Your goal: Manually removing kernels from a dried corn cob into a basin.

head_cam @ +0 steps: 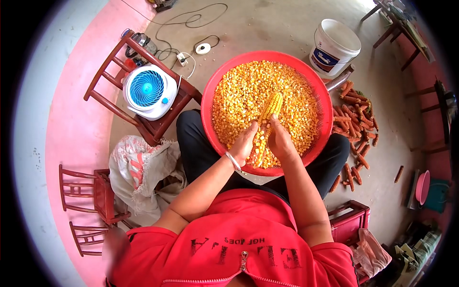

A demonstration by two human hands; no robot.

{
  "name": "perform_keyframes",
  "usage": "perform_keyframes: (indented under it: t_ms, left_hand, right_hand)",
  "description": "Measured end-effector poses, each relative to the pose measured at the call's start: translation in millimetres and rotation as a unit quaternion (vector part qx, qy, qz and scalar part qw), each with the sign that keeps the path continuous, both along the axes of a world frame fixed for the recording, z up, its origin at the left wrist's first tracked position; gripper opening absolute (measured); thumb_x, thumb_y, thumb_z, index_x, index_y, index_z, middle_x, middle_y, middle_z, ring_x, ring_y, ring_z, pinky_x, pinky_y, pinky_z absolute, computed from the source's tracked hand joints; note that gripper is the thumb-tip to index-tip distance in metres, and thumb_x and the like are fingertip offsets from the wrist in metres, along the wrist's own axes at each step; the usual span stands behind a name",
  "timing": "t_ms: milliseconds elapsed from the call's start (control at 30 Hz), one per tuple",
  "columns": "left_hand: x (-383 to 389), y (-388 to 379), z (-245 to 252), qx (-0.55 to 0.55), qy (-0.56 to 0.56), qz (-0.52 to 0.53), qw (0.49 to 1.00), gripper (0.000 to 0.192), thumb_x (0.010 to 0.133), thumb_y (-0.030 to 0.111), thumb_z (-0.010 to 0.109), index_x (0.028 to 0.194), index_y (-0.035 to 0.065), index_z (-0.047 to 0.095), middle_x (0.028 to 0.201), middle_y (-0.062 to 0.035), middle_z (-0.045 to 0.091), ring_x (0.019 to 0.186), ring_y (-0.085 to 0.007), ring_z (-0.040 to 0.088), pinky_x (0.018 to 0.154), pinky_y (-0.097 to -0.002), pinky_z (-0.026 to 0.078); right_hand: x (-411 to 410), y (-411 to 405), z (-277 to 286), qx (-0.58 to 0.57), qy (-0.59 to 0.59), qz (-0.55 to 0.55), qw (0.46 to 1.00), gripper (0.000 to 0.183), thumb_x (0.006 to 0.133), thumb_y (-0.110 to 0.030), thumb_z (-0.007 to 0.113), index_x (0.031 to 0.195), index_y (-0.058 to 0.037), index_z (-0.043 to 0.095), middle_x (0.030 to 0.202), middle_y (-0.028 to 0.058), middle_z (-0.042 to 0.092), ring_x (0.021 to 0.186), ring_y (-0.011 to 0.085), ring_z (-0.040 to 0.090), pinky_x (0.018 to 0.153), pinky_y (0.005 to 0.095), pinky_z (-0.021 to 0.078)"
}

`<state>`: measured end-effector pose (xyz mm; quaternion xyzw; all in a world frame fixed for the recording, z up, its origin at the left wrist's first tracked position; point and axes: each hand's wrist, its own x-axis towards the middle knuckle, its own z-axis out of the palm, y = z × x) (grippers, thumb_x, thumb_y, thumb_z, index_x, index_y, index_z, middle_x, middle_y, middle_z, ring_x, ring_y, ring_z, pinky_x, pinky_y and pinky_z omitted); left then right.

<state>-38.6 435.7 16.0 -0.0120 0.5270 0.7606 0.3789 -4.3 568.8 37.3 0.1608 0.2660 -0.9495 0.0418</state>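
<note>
Between my two hands is a corn cob [271,107], its far end still covered in yellow kernels while the near part looks partly stripped. My left hand [244,143], with a pale bracelet at the wrist, grips the cob from the left. From the right, my right hand [281,139] holds it with the thumb pressed on the kernels. Both hands are over a round red plastic basket [327,118] with perforated sides, at my knees. Loose corn kernels [240,93] fill much of it, and several lie around my hands.
Bare reddish cobs [355,114] are heaped on the floor at the right, below a white bucket [339,46]. To the left, a small blue-and-white fan [148,91] sits on a wooden chair [183,98]. A woven sack [143,172] lies by my left leg. Cables [168,50] cross the floor ahead.
</note>
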Motion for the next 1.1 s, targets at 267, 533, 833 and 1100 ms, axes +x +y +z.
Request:
perform_keyframes:
  t_ms: [267,533,833,1100]
  left_hand:
    - [6,2,3,-0.087,0.088,0.007,0.992,0.055,0.099,0.046,0.039,0.127,0.0002,0.049,0.121,-0.0032,0.054,0.111,-0.0087,0.047,0.098,-0.0258,0.036]
    - [2,3,14,0.062,-0.029,0.001,0.998,0.049,0.099,0.042,0.038,0.13,0.0053,0.048,0.121,-0.006,0.057,0.105,-0.0147,0.057,0.089,-0.03,0.048]
    - [12,11,24,-0.132,0.258,0.004,0.957,0.044,0.101,0.04,0.037,0.102,0.0004,0.055,0.088,0.0005,0.05,0.083,-0.0077,0.044,0.075,-0.0265,0.04]
    - [10,8,12,-0.016,0.082,0.031,0.996,0.049,0.101,0.038,0.035,0.13,0.0001,0.047,0.123,-0.0054,0.054,0.112,-0.0102,0.049,0.099,-0.0268,0.038]
  right_hand:
    - [-4,-2,-31,0.067,-0.006,0.011,0.998,0.028,0.093,-0.031,0.058,0.106,-0.0059,0.056,0.094,0.0009,0.059,0.084,0.0108,0.054,0.073,0.0276,0.0449]
    - [10,-4,-6,0.123,-0.008,0.009,0.992,0.025,0.094,-0.029,0.056,0.105,-0.0063,0.053,0.088,0.0004,0.056,0.08,0.0108,0.054,0.067,0.0277,0.0469]
    - [-4,-10,-5,0.331,-0.09,-0.046,0.938,0.034,0.097,-0.036,0.051,0.1,-0.0024,0.055,0.08,-0.0023,0.055,0.071,0.0073,0.046,0.061,0.0246,0.0397]
    - [7,-15,-5,0.421,-0.055,-0.033,0.905,0.035,0.098,-0.034,0.046,0.109,-0.0021,0.053,0.09,0.0043,0.058,0.081,0.0122,0.051,0.073,0.0281,0.043]
